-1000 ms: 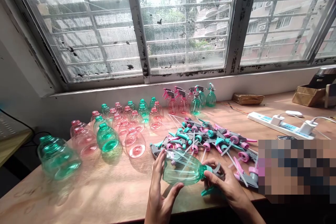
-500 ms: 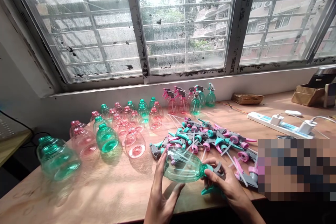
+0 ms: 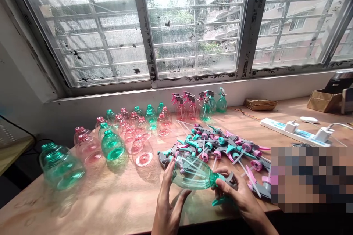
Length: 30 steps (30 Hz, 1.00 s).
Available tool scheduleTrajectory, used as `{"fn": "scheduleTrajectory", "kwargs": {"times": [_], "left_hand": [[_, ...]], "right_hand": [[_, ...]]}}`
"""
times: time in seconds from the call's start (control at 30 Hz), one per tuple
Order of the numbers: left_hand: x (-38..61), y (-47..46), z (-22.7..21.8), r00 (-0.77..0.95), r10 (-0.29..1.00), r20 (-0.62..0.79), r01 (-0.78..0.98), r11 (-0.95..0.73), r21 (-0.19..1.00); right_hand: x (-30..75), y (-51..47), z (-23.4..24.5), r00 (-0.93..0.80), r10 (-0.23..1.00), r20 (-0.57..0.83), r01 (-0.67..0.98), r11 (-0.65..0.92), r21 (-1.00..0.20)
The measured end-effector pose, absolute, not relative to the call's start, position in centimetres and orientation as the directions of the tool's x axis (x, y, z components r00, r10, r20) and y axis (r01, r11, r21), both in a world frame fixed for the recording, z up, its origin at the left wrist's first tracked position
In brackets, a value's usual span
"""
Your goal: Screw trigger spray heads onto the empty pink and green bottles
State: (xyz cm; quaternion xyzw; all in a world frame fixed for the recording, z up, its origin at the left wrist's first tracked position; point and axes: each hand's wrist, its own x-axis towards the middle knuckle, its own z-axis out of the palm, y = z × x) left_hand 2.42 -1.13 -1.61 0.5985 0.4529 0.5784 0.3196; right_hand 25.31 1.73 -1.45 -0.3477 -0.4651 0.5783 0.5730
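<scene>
A clear green spray bottle (image 3: 193,172) lies sideways in the air over the front of the table, its neck toward the right. My left hand (image 3: 171,198) holds its base end, with the fingers behind it and the thumb below. At the neck, my right hand (image 3: 234,194) is closed around a teal and grey spray head (image 3: 220,200), whose teal trigger hangs below the fingers. The spray head's collar sits at the bottle's mouth. Just behind my hands spreads a pile of loose pink, teal and grey spray heads (image 3: 217,141) with white tubes.
Open pink bottles (image 3: 142,150) and green bottles (image 3: 112,145) stand on the left. Several bottles with spray heads (image 3: 193,108) line the window wall. To the right are a power strip (image 3: 295,132), a flat brown package (image 3: 260,104) and a brown box (image 3: 324,99). A pixelated patch covers the lower right.
The bottle has tilted very slightly in my hands. Both hands keep their holds, and nothing else on the table has moved.
</scene>
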Motion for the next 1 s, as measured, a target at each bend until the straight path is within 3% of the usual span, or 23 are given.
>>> {"fn": "scheduleTrajectory", "kwargs": {"times": [0.37, 0.6, 0.8, 1.0], "left_hand": [[2.61, -1.13, -1.62, -0.152, 0.873, 0.463, 0.191, -0.433, 0.881], [2.09, -1.09, -0.99, -0.056, 0.884, 0.464, 0.316, -0.425, 0.848], [2.37, -1.02, -1.9, -0.084, 0.884, 0.459, 0.257, -0.426, 0.867], [2.15, -1.2, -1.71, -0.078, 0.91, 0.408, 0.231, -0.381, 0.895]], "right_hand": [[25.29, 1.1, -1.14, -0.154, 0.985, 0.082, -0.298, 0.033, -0.954], [25.29, 1.33, -1.25, -0.134, 0.985, 0.107, -0.349, 0.054, -0.935], [25.33, 1.61, -1.38, -0.098, 0.985, 0.142, -0.351, 0.1, -0.931], [25.33, 1.25, -1.25, -0.146, 0.985, 0.096, -0.293, 0.049, -0.955]]}}
